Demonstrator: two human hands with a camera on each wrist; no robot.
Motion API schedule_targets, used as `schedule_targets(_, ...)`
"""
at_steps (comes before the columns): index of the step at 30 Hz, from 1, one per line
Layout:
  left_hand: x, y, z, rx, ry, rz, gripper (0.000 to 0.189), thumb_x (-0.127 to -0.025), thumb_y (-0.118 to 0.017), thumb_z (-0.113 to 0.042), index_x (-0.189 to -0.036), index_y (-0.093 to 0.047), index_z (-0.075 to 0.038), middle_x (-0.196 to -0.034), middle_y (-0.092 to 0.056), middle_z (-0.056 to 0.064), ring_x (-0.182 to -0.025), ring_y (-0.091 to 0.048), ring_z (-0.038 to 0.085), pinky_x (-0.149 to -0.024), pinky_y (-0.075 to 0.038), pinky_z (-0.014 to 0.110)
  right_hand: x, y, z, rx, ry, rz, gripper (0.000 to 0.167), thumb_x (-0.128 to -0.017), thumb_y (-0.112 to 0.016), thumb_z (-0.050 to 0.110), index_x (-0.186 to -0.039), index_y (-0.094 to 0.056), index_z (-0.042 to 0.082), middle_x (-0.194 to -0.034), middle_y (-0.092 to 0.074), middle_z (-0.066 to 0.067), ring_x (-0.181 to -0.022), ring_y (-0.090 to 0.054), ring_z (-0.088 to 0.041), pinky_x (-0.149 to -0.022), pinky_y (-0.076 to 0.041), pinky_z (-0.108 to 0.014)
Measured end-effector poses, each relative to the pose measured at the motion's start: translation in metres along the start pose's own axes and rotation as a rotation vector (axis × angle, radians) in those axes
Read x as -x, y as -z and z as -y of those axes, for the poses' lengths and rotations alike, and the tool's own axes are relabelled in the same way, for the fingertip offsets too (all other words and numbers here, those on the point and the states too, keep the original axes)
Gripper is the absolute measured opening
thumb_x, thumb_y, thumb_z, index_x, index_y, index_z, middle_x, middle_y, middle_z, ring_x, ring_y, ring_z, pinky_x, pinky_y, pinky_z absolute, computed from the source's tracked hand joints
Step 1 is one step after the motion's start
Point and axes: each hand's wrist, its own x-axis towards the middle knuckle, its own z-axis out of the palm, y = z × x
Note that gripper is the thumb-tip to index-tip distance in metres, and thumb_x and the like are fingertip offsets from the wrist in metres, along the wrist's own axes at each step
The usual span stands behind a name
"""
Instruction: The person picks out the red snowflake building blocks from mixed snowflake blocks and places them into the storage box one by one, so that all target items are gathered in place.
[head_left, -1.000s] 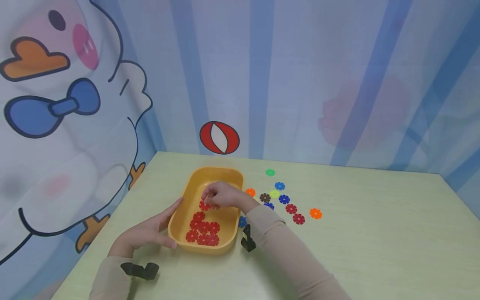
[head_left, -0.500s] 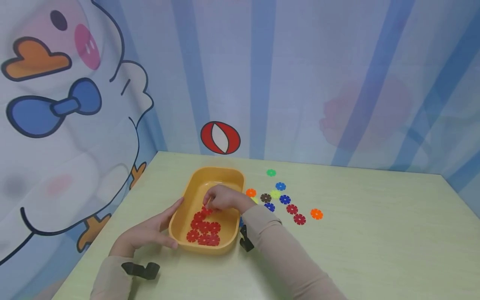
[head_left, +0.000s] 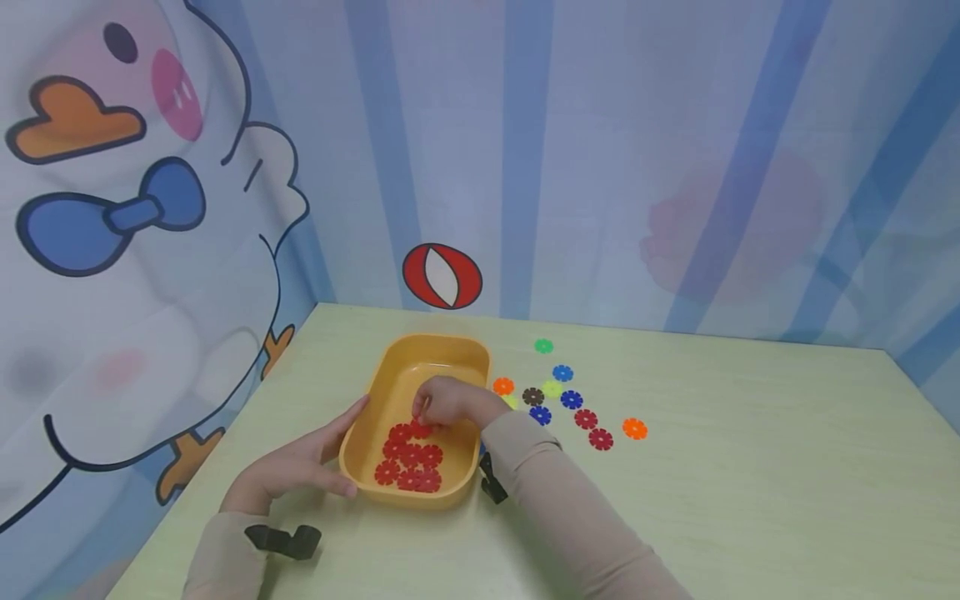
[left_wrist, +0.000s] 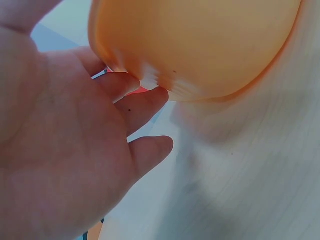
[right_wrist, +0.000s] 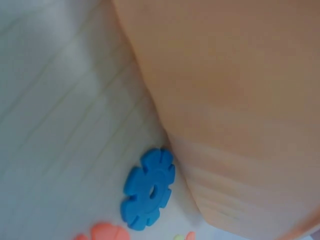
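Observation:
A yellow plastic tray [head_left: 397,367] stands on the table, with several red notched snowflake discs [head_left: 410,455] laid out in its near half. My right hand [head_left: 450,400] reaches inside and pinches a red snowflake disc [head_left: 422,431] at the far end of that group, partly covering it. My left hand [head_left: 296,467] lies against the tray's left side, fingers spread and fairly straight. The left wrist view shows its fingertips [left_wrist: 161,95] at the tray's outer wall [left_wrist: 200,50]. Only the tray's outside and the table show in the right wrist view, so the right hand is hidden there.
Right of the tray lie loose discs: orange [head_left: 635,429], dark red [head_left: 601,439], dark blue [head_left: 572,399], brown [head_left: 533,397], green [head_left: 543,346] and others. A blue disc [right_wrist: 149,190] lies close beside the tray wall. A printed curtain [head_left: 600,167] hangs behind the table.
My right hand has moved toward me inside the tray, bringing its red snowflake disc up to the other red ones. The left hand has stayed at the tray's side.

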Motion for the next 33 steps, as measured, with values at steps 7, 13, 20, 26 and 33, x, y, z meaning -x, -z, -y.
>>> schedule_targets(7, -0.0003, -0.0006, -0.0009, -0.008, -0.011, 0.006, 0.115, -0.078, -0.080, -0.020, -0.156, 0.004, -0.016, -0.161, 0.010, 0.015, -0.146, 0.007, 0.042, -0.113, -0.007, 0.064, -0.0001, -0.0010, 0.0001, 0.048, 0.000, -0.009, 0.004, -0.092, -0.064, 0.008, -0.095, -0.066, 0.007, -0.075, -0.058, -0.003, -0.066, -0.053, -0.015, -0.060, -0.047, -0.022)
schedule_targets(13, -0.0003, -0.0006, -0.0011, -0.015, 0.000, 0.000, 0.115, -0.078, -0.081, -0.021, -0.156, 0.003, -0.017, -0.161, 0.009, 0.015, -0.146, 0.006, 0.043, -0.113, -0.008, 0.065, 0.0022, -0.0022, 0.0021, 0.037, -0.028, -0.017, 0.003, -0.091, -0.065, 0.008, -0.094, -0.066, 0.009, -0.076, -0.057, -0.004, -0.066, -0.053, -0.016, -0.060, -0.046, -0.022)
schedule_targets(20, -0.0002, -0.0005, -0.0012, -0.015, 0.004, -0.003, 0.115, -0.078, -0.081, -0.022, -0.156, 0.003, -0.017, -0.162, 0.009, 0.014, -0.146, 0.007, 0.043, -0.113, -0.008, 0.064, 0.0033, -0.0025, 0.0032, 0.045, -0.042, -0.022, 0.003, -0.090, -0.066, 0.010, -0.093, -0.066, 0.011, -0.078, -0.057, -0.004, -0.068, -0.052, -0.017, -0.062, -0.046, -0.022)
schedule_targets(26, 0.0005, -0.0006, -0.0014, -0.013, 0.003, -0.001, 0.115, -0.078, -0.081, -0.022, -0.156, 0.004, -0.017, -0.161, 0.009, 0.014, -0.146, 0.007, 0.043, -0.113, -0.008, 0.064, 0.0027, -0.0030, 0.0032, 0.064, -0.048, -0.021, 0.004, -0.090, -0.067, 0.011, -0.093, -0.066, 0.012, -0.080, -0.057, -0.003, -0.068, -0.052, -0.016, -0.062, -0.045, -0.022)
schedule_targets(33, 0.0001, -0.0006, -0.0007, -0.018, -0.004, 0.003, 0.114, -0.079, -0.080, -0.023, -0.156, 0.004, -0.018, -0.162, 0.009, 0.014, -0.146, 0.007, 0.042, -0.113, -0.007, 0.065, 0.0029, -0.0019, 0.0029, 0.111, -0.019, -0.020, 0.004, -0.090, -0.067, 0.012, -0.094, -0.067, 0.012, -0.081, -0.057, -0.003, -0.069, -0.052, -0.016, -0.064, -0.046, -0.021)
